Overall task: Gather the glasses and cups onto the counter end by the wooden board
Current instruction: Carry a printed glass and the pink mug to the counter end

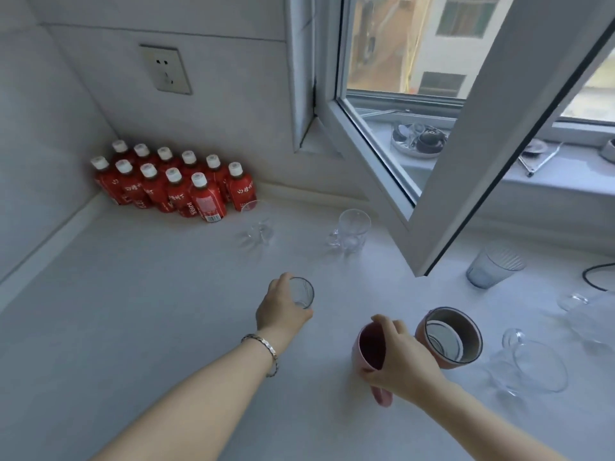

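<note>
White bench (166, 311) runs beneath an open window (466, 161), red juice bottles (173, 188) crowding its far corner. Collecting is under way: the left hand (281, 311) wraps its fingers round a small clear glass (302, 292) mid-bench, and the right hand (402, 357) clasps a pink mug (367, 347) nearby. Next, both probably need carrying to the board end, which is out of view.

The left hand (283, 311) covers the near side and base of the small glass (302, 291). The right hand (399, 357) hides the right wall of the pink mug (367, 347) and the top of its handle. The far bottles (164, 154) show little but caps. At the right edge a clear jug (592, 317) and a black cable (585, 275) are cut off; the sill clutter (419, 139) is too blurred to name.
</note>
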{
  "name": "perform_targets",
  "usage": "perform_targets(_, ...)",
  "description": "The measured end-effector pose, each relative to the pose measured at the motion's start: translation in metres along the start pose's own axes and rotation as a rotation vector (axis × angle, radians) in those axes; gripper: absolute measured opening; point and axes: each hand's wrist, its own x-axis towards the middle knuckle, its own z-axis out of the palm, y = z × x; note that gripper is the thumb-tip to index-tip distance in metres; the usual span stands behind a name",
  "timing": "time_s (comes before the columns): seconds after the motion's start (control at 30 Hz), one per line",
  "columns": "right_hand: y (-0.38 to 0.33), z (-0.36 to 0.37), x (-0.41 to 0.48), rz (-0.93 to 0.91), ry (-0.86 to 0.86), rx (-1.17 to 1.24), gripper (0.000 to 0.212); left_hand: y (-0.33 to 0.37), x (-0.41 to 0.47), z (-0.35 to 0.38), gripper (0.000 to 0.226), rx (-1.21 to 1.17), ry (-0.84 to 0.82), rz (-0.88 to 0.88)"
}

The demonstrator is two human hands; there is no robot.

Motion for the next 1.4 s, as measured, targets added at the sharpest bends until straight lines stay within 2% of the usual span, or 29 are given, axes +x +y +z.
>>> perform_targets(0.2,-0.01,-0.009,-0.001,-0.251,-0.111,-0.059,0.087,-0.019,-0.087,-0.001,0.065,-0.116,0.169,-0.178)
perform_targets(0.37,-0.049,0.004,-0.03,-0.499,-0.232,-0.14,0.089,-0.049,-0.191,-0.016,0.065,-0.186,0.352,-0.327)
perform_targets(0.6,-0.124,0.042,-0.126,-0.868,-0.329,-0.298,0.087,-0.105,-0.344,-0.043,0.067,-0.24,0.56,-0.563)
perform_targets(0.8,-0.184,0.113,-0.238,-1.123,-0.411,-0.421,0.088,-0.176,-0.489,-0.053,0.065,-0.308,0.721,-0.765)
perform_targets(1.0,-0.236,0.21,-0.373,-1.229,-0.486,-0.537,0.088,-0.265,-0.652,-0.054,0.068,-0.324,0.844,-0.9)
perform_targets(1.13,-0.268,0.261,-0.444,-1.258,-0.526,-0.566,0.089,-0.317,-0.734,-0.057,0.067,-0.342,0.859,-0.976)
perform_targets(1.4,-0.346,0.352,-0.546,-1.354,-0.55,-0.637,0.091,-0.422,-0.839,-0.1,0.069,-0.328,0.907,-1.084)
